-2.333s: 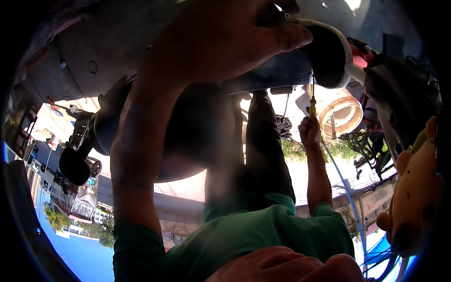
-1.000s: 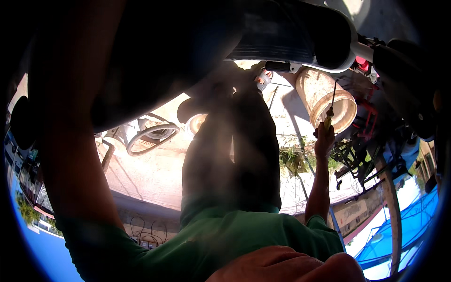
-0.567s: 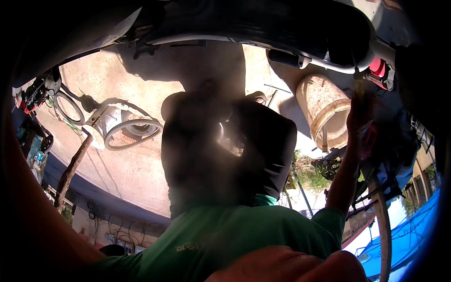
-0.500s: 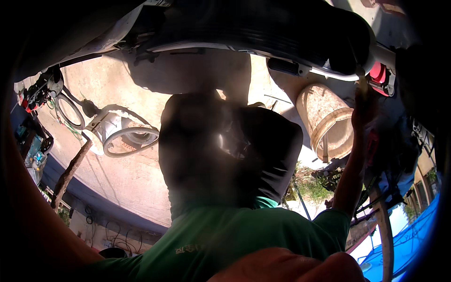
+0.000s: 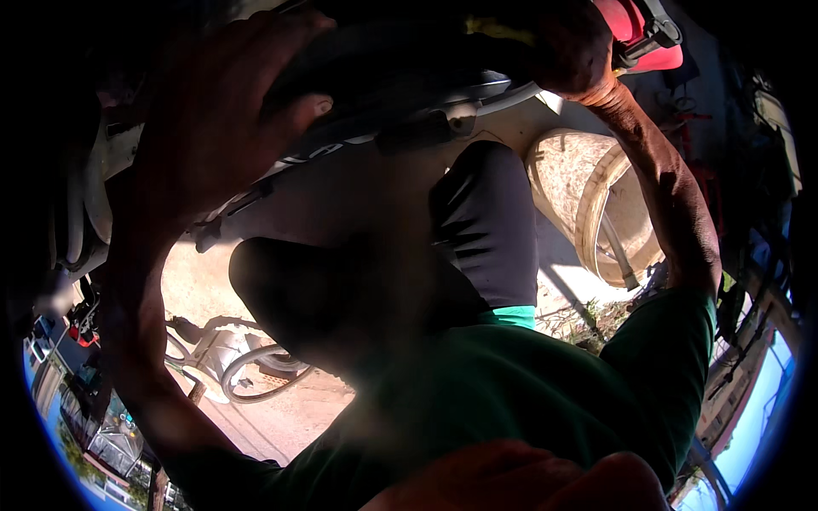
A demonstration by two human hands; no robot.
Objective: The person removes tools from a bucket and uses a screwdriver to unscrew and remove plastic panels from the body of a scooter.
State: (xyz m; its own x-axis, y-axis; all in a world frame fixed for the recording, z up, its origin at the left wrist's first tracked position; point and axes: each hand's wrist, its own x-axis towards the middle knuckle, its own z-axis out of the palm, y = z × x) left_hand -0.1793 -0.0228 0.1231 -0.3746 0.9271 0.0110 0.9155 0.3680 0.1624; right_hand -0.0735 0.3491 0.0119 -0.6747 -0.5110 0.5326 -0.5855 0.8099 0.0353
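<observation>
My left hand point(image 5: 230, 111) is raised at the upper left, its fingers stretched out and thumb spread. It is beside a large, dark, rounded vehicle part point(image 5: 383, 64) that runs across the top in deep shadow; whether the hand touches it I cannot tell. At the upper right my right hand point(image 5: 575, 55) is closed at the part's other end. A slim yellow thing point(image 5: 503, 32) sticks out leftward from it, its kind lost in shadow. Just beyond this hand are a red part point(image 5: 656, 55) and a metal lever-like piece point(image 5: 652, 36).
A stained beige bucket point(image 5: 562, 166) lies on its side under my right forearm, a stick or tube in its mouth. My knees point(image 5: 486, 213) are bent below the vehicle part. A looped grey hose point(image 5: 247, 396) and a pale container point(image 5: 217, 349) are on the ground at lower left.
My left hand has come up into view beside the dark part. The right hand has moved up and left. My view has shifted, and my knees have parted.
</observation>
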